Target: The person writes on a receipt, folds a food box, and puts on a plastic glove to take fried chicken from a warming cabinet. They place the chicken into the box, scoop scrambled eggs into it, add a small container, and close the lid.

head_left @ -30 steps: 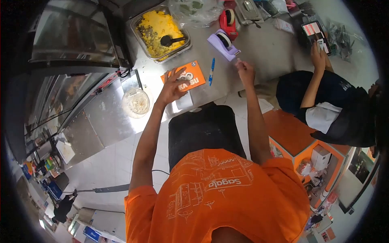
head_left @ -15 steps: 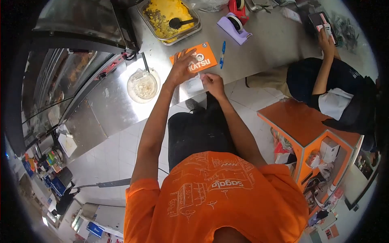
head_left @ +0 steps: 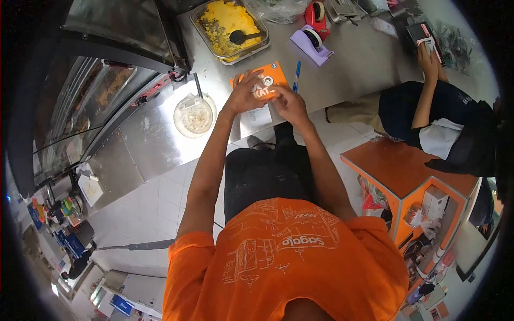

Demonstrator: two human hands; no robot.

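A small orange cardboard box (head_left: 277, 74) with white lettering lies on the steel counter. My left hand (head_left: 245, 95) grips its left side, with the fingers spread over the top. At the near right corner, my right hand (head_left: 292, 107) has bent fingers against the box, covering part of the lettering. Whether anything small sits under those fingertips is hidden. Just below the box, a white slip of paper (head_left: 256, 116) lies at the counter's near edge. A blue pen (head_left: 297, 76) rests right of the box, close to my right hand.
Behind the box are a metal tray (head_left: 262, 47) of yellow food with a black spoon, and a purple tape dispenser (head_left: 316, 52). A round container (head_left: 194, 116) stands left. On the right, another person (head_left: 428, 107) holds a phone, near an orange cabinet (head_left: 391, 166).
My right hand has moved up from the paper slip onto the box's near right corner. My left hand stays on the box. The camera view has shifted slightly.
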